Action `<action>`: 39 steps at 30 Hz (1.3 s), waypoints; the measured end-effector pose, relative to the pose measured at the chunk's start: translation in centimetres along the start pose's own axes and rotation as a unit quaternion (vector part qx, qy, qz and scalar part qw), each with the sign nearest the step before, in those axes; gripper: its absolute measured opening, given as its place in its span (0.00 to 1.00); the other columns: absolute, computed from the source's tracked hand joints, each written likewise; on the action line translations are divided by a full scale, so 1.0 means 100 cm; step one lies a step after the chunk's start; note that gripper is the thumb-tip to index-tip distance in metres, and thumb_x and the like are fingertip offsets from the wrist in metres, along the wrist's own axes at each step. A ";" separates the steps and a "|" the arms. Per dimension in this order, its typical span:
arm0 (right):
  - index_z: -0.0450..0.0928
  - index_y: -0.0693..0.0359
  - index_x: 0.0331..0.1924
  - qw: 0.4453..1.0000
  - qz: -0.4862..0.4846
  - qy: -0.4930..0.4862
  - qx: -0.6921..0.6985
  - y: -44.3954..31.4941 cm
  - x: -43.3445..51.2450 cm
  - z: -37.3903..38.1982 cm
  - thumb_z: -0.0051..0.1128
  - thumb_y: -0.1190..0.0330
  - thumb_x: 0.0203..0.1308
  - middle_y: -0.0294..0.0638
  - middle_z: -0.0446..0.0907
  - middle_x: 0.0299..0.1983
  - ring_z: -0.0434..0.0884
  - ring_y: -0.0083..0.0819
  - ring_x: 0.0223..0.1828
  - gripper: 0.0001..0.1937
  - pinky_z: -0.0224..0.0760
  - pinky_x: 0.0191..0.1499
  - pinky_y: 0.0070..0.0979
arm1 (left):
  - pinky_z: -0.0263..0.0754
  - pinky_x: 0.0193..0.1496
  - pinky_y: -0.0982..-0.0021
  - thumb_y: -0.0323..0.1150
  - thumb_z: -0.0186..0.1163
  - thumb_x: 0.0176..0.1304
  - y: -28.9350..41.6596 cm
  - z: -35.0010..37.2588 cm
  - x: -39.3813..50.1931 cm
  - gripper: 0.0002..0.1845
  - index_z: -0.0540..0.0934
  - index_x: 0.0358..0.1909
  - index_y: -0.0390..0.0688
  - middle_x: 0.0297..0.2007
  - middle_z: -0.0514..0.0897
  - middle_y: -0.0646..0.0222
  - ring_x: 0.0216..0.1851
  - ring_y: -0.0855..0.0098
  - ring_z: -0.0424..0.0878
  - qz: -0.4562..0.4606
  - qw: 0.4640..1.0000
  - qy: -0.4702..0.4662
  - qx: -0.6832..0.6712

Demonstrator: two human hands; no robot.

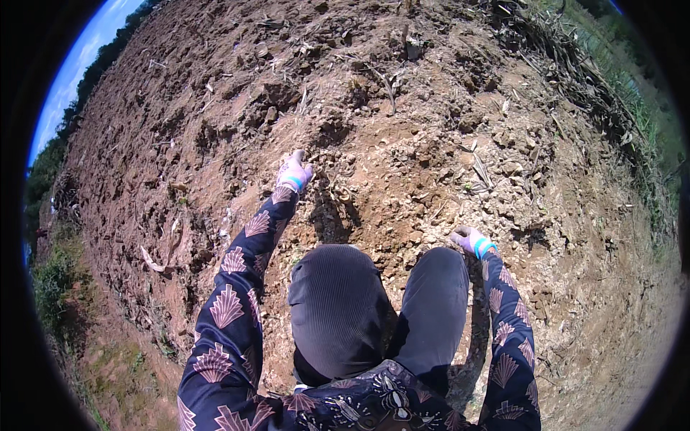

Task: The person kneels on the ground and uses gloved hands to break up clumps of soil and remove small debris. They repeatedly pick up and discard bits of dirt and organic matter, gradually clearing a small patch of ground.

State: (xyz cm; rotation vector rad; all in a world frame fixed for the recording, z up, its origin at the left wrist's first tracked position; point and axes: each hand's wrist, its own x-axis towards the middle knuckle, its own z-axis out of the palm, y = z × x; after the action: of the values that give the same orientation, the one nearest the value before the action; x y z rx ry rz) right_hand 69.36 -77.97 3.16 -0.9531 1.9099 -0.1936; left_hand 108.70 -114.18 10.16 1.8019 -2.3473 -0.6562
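Note:
My left hand (295,171), in a pale purple glove with a bright blue cuff band, reaches forward over the loose brown soil (393,161). Its fingers point away from me, and whether they hold anything is hidden. Beside my right knee, my right hand (469,238) wears a matching glove and is low at the soil, fingers turned inward. What lies under those fingers cannot be made out. Both my knees, in dark grey trousers (339,312), are bent in front of me. Dry leaf pieces (480,169) lie on the ground ahead of my right hand.
Clods and dry stalks (388,86) are scattered across the sloping field. A bank of dry plant residue (582,59) runs along the right, with green grass (649,129) beyond. A dry husk (152,261) lies at left, and a grassy strip (118,366) lies at lower left.

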 end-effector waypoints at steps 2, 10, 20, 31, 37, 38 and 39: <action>0.79 0.60 0.55 0.999 0.001 0.045 -0.001 0.011 0.002 -0.015 0.60 0.47 0.60 0.50 0.82 0.53 0.80 0.42 0.55 0.28 0.70 0.59 0.33 | 0.66 0.65 0.58 0.41 0.63 0.59 0.026 0.005 0.031 0.35 0.65 0.68 0.51 0.64 0.70 0.53 0.65 0.53 0.68 0.007 0.997 -0.057 0.056; 0.79 0.61 0.53 0.995 -0.001 0.079 0.055 -0.060 0.010 -0.019 0.60 0.52 0.61 0.49 0.82 0.51 0.80 0.41 0.55 0.24 0.70 0.59 0.32 | 0.57 0.68 0.38 0.38 0.72 0.47 0.012 0.024 0.139 0.52 0.55 0.74 0.72 0.76 0.47 0.61 0.75 0.46 0.46 0.184 0.885 -0.200 0.378; 0.80 0.61 0.51 0.997 -0.039 0.031 0.054 -0.084 0.061 0.011 0.59 0.55 0.63 0.49 0.84 0.48 0.82 0.38 0.52 0.20 0.71 0.56 0.30 | 0.74 0.59 0.50 0.27 0.70 0.45 0.010 0.039 0.189 0.41 0.69 0.64 0.62 0.66 0.63 0.57 0.63 0.48 0.70 0.195 0.939 -0.236 0.158; 0.77 0.61 0.54 0.989 0.000 0.013 -0.149 -0.238 0.048 -0.157 0.52 0.52 0.65 0.54 0.83 0.46 0.82 0.48 0.50 0.23 0.73 0.53 0.38 | 0.76 0.55 0.55 0.29 0.62 0.54 -0.019 0.050 0.190 0.31 0.71 0.63 0.56 0.60 0.75 0.53 0.55 0.51 0.79 0.126 0.963 -0.190 0.140; 0.77 0.63 0.53 0.979 -0.014 0.084 -0.183 -0.223 -0.012 -0.211 0.53 0.56 0.66 0.54 0.83 0.43 0.83 0.47 0.47 0.20 0.75 0.49 0.36 | 0.72 0.61 0.62 0.49 0.74 0.51 0.023 0.086 0.153 0.40 0.72 0.65 0.45 0.54 0.82 0.54 0.58 0.56 0.79 0.000 0.956 -0.293 -0.009; 0.77 0.63 0.52 0.986 -0.006 0.060 -0.154 -0.205 -0.016 -0.211 0.53 0.56 0.66 0.54 0.83 0.43 0.83 0.45 0.46 0.20 0.75 0.49 0.35 | 0.72 0.61 0.62 0.53 0.71 0.53 0.019 0.105 0.150 0.39 0.74 0.63 0.41 0.54 0.82 0.53 0.59 0.56 0.78 -0.009 0.958 -0.281 -0.058; 0.77 0.63 0.53 0.992 0.055 -0.012 -0.110 -0.224 -0.015 -0.206 0.54 0.57 0.65 0.52 0.83 0.44 0.83 0.40 0.47 0.20 0.74 0.50 0.34 | 0.72 0.60 0.62 0.54 0.70 0.54 -0.002 0.112 0.152 0.38 0.75 0.61 0.40 0.53 0.83 0.53 0.57 0.57 0.79 -0.057 0.960 -0.262 -0.079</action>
State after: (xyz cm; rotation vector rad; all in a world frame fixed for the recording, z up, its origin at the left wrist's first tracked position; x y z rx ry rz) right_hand 65.00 -97.39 26.21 -0.9858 1.9839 0.0945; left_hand 100.63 -125.49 -2.63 1.8766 -2.3980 -1.4497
